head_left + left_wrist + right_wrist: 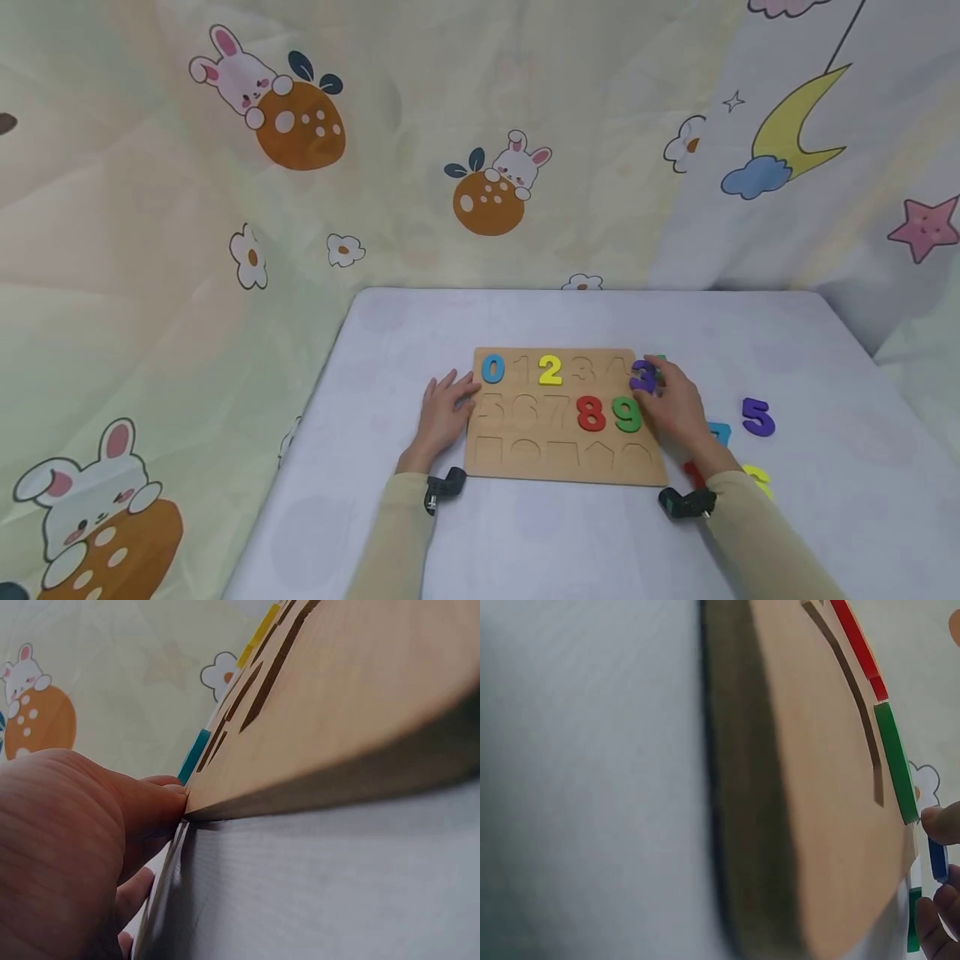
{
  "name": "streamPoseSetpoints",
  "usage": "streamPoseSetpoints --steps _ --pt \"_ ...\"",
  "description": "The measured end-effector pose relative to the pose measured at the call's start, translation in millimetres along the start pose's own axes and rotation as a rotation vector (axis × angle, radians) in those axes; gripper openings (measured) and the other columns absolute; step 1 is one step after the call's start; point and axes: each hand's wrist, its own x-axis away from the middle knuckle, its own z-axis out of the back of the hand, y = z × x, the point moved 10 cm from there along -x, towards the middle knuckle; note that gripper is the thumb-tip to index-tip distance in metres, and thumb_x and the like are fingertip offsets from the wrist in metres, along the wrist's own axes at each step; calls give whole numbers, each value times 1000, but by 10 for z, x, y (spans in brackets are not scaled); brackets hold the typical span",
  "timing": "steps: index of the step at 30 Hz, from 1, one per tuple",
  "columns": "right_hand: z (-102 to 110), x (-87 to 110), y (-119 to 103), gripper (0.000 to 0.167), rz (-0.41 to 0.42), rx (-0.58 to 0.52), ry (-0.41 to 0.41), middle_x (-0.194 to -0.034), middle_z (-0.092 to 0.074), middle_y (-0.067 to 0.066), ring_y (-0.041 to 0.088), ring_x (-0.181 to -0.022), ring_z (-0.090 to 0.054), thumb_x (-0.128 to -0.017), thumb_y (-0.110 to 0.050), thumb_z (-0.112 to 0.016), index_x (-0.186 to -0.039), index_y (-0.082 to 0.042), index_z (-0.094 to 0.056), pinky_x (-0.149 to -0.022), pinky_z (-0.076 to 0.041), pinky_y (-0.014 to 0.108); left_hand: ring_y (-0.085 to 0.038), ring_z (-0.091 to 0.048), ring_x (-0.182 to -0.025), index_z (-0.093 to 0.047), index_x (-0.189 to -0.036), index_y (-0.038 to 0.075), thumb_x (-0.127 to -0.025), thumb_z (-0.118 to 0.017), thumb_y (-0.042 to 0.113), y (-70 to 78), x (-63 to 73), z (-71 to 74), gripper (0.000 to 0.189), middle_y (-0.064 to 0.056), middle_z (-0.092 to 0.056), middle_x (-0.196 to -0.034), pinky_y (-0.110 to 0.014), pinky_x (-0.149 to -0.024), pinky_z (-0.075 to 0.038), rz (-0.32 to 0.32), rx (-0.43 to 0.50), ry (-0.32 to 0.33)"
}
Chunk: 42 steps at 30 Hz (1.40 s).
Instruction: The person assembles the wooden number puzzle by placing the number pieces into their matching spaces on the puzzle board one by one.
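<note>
A wooden number puzzle board (491, 469) lies on the table with rows of cut-out outlines. My left hand (441, 417) rests against its left edge, fingers spread, and the thumb (154, 806) touches the edge in the left wrist view. Over the board's upper right corner my right hand (677, 410) pinches a purple number 3 (642, 377), which shows dark blue (937, 859) in the right wrist view. On the board sit a blue 0 (492, 368), a yellow 2 (550, 370), a red 8 (591, 413) and a green 9 (627, 413).
Right of the board lie a purple 5 (758, 417), a blue 7 (720, 432), and a yellow piece (757, 478) and a red piece (693, 475), both partly hidden by the right arm. A green piece (913, 930) lies behind the right fingers. Patterned cloth (585, 208) hangs behind the table.
</note>
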Motion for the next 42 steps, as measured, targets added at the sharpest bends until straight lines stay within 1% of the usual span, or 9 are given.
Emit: streamPoseSetpoints --steps 3,6,13,17,20,27,33,38,42 --pt "-4 -8 -41 64 20 3 12 -139 -44 32 50 -122 -47 -88 -9 -68 -144 2 -39 -100 -43 63 -23 -30 -145 -67 -124 17 -95 -63 15 1 0 -3 30 3 -50 -146 -46 -123 -3 -2 0 -6" --pt "-33 -17 -55 65 22 0 2 -139 -45 32 50 -127 -42 -88 -10 -69 -144 2 -39 -104 -38 64 -22 -29 -145 -66 -124 17 -95 -63 16 -2 -1 -5 30 4 -50 -146 -46 -123 -3 4 -3 -12" --pt "-133 -52 -103 64 27 -35 -5 -137 -48 29 48 -124 -46 -89 -11 -69 -145 -1 -40 -101 -43 61 -22 -30 -145 -67 -124 17 -94 -64 15 18 -12 14 30 3 -51 -145 -45 -123 -3 -4 3 -2" --pt "-196 -82 -140 65 31 -38 -21 -138 -47 29 47 -126 -46 -89 -11 -70 -146 -1 -39 -103 -44 58 -22 -29 -145 -67 -124 17 -95 -63 16 14 -17 9 29 4 -50 -145 -44 -123 -2 1 4 -6" --pt "-231 -105 -187 66 45 -36 -38 -141 -46 28 47 -128 -45 -89 -12 -71 -146 -1 -39 -104 -43 58 -21 -29 -145 -67 -123 17 -95 -63 15 -1 -19 8 29 5 -50 -145 -44 -123 -2 10 6 -6" --pt "-286 -164 -313 65 108 -41 -65 -140 -48 27 45 -131 -43 -87 -13 -72 -143 1 -43 -109 -37 58 -20 -29 -145 -67 -123 18 -95 -63 17 -43 -23 -19 29 7 -50 -146 -44 -123 -2 34 2 -7" --pt "-404 -180 -344 64 79 -31 -88 -142 -49 23 43 -133 -42 -88 -15 -72 -143 -2 -43 -110 -36 58 -20 -29 -145 -67 -123 18 -95 -63 16 -59 -20 -34 29 6 -50 -146 -44 -123 -2 28 8 -6" --pt "-450 -202 -439 65 88 -32 -103 -143 -48 22 42 -134 -41 -86 -14 -73 -143 -2 -44 -111 -34 58 -21 -29 -145 -67 -123 18 -94 -64 16 -41 -19 -23 29 6 -50 -145 -44 -123 -2 23 7 -2" --pt "-501 -217 -481 66 80 -37 -132 -145 -46 21 41 -135 -40 -87 -14 -73 -145 -3 -43 -112 -34 56 -21 -29 -145 -67 -123 18 -95 -64 16 -35 -18 -20 29 6 -50 -146 -44 -123 -2 23 11 -6"
